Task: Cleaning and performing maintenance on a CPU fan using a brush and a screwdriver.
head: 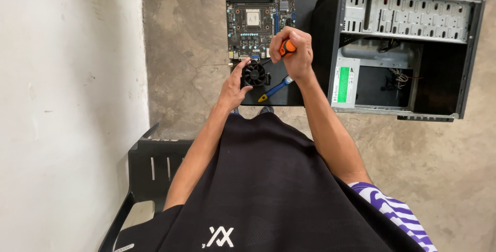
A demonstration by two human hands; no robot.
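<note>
My left hand (233, 88) grips the left side of a small black cooler fan (254, 73) lying on a black mat (281, 94). My right hand (295, 51) is closed around the orange handle of a screwdriver (287, 48), whose tip points down at the fan's right edge. Just beyond the fan lies a bare motherboard (260, 19) with its processor socket showing. A blue and yellow pair of pliers (275, 88) rests on the mat right of the fan, below my right wrist.
An open black computer case (403, 50) lies on its side at the right, with a power supply unit (345, 81) inside. A black plastic chair (155, 167) stands under me at the left. A white wall (67, 102) runs along the left; the floor is concrete.
</note>
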